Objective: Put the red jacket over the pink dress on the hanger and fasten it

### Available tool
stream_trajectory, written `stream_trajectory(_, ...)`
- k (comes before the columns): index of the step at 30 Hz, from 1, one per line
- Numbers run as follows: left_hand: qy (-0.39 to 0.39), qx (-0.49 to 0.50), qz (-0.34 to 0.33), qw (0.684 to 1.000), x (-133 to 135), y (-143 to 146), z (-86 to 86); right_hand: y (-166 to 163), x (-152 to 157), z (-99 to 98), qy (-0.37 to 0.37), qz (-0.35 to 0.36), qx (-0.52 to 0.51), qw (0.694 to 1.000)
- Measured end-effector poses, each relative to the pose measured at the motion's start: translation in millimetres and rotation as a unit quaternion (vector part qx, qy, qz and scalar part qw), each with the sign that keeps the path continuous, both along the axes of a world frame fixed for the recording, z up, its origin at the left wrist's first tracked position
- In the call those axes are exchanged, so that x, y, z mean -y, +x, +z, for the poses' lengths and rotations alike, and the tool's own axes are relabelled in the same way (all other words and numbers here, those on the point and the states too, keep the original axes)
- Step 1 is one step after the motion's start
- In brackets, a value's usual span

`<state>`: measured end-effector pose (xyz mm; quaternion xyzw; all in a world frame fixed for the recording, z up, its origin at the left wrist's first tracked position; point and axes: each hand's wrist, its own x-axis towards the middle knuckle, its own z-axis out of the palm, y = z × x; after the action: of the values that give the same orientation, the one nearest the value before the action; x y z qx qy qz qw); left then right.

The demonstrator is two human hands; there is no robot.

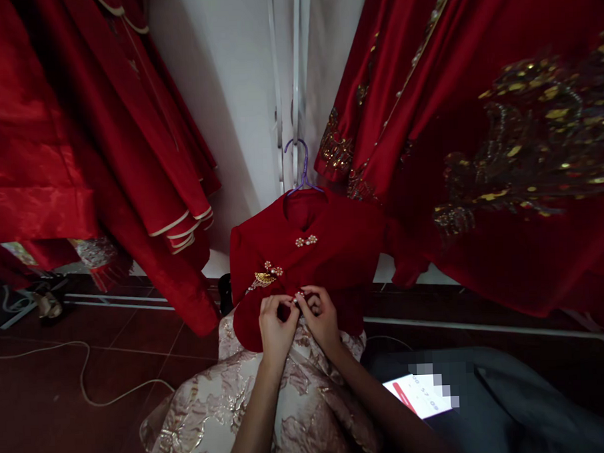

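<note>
A small red jacket (328, 252) hangs on a purple hanger (303, 167) in front of me, above a pale pink and gold brocade skirt (224, 403). It has a pearl clasp (306, 240) at the chest and a gold brooch (265, 276) at the left. My left hand (276, 328) and my right hand (320, 316) meet at the jacket's front near the lower hem. Both have their fingers pinched together on a small pearl fastening there, which their fingertips mostly hide.
Red gowns hang at left (77, 129) and a red gown with gold embroidery at right (503, 144). A white wall with a metal rail (288, 87) stands behind. A lit phone screen (422, 395) lies on dark cloth at lower right. A cord (83, 376) trails over the dark red floor.
</note>
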<state>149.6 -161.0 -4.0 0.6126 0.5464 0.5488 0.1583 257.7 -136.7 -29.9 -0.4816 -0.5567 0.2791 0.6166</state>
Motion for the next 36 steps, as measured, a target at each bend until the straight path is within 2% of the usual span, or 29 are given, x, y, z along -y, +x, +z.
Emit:
stream_trajectory(5,0.036,0.077,0.051,0.995,-1.4,1.3,-3.8,1.2,3.3,-2.9,0.022,0.035,-0.05,0.998)
stream_trajectory(10,0.075,0.075,0.099,0.989,0.3,-2.6,-2.7,3.3,4.7,-5.7,0.069,0.004,-0.072,0.995)
stream_trajectory(18,-0.001,-0.065,0.066,0.996,4.4,2.5,2.7,4.2,1.4,-11.8,0.043,0.008,-0.054,0.998)
stream_trajectory(36,0.012,-0.037,0.044,0.998,0.8,1.7,-1.7,6.6,4.6,0.4,0.033,0.015,0.047,0.998)
